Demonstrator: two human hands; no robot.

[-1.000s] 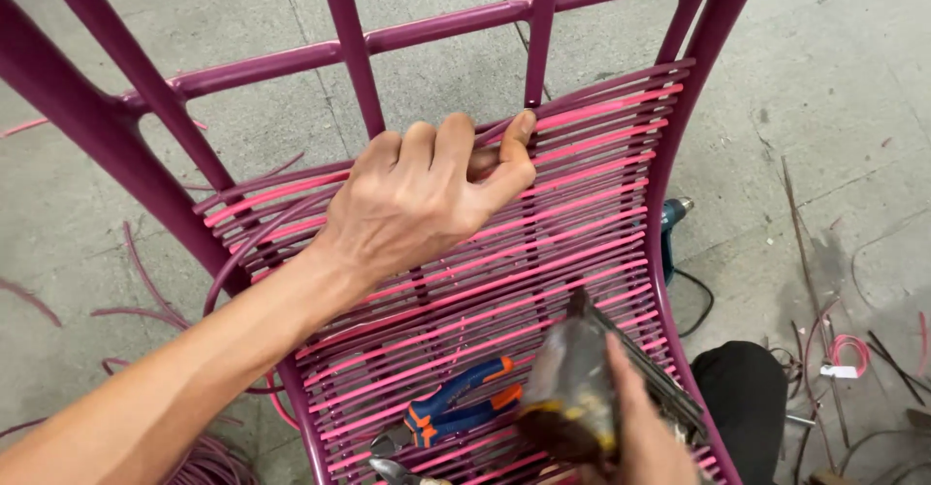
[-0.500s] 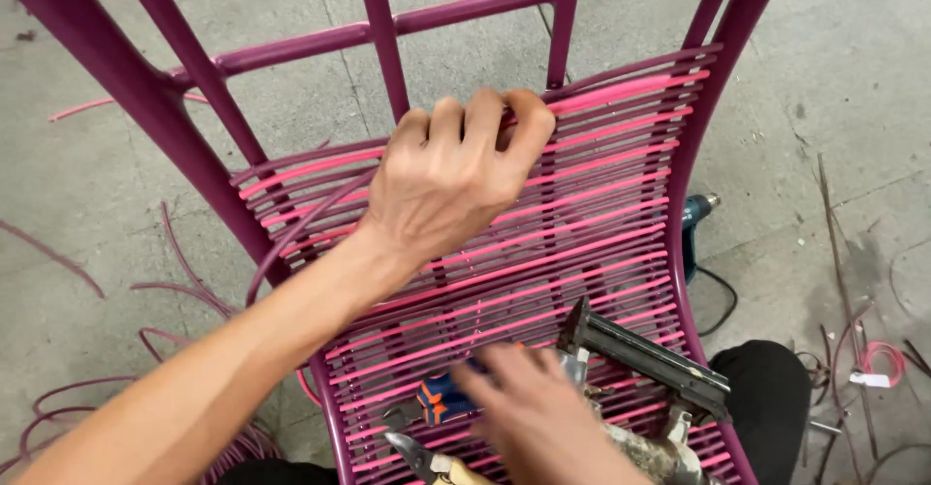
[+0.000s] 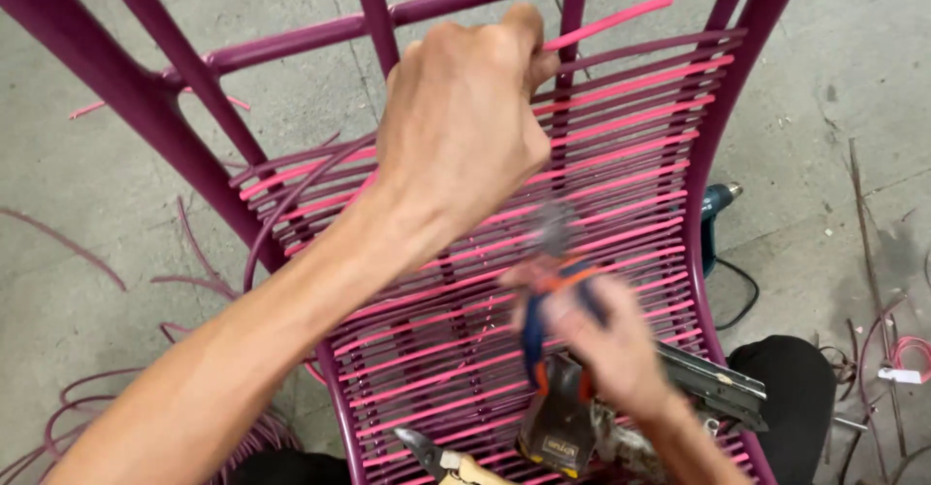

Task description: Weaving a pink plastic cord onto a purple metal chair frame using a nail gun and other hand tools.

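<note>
A purple metal chair frame (image 3: 175, 48) stands before me, its seat woven with pink and purple plastic cords (image 3: 640, 155). My left hand (image 3: 461, 126) is raised above the seat and pinches the loose end of a pink cord (image 3: 611, 21) that sticks out to the right. My right hand (image 3: 601, 344), blurred, grips pliers with blue and orange handles (image 3: 548, 301) and holds them over the seat's middle, jaws pointing up.
A grey stapler-like tool (image 3: 713, 383), a dark tool (image 3: 553, 436) and another pair of pliers (image 3: 436, 451) lie on the seat's near part. A blue power tool (image 3: 718, 204) with a cable sits on the concrete floor to the right. Cut cord scraps (image 3: 58, 417) litter the floor.
My left hand has lifted off the seat, pulling the pink cord end up. My right hand has put down the dark tool and picked up the blue and orange pliers.
</note>
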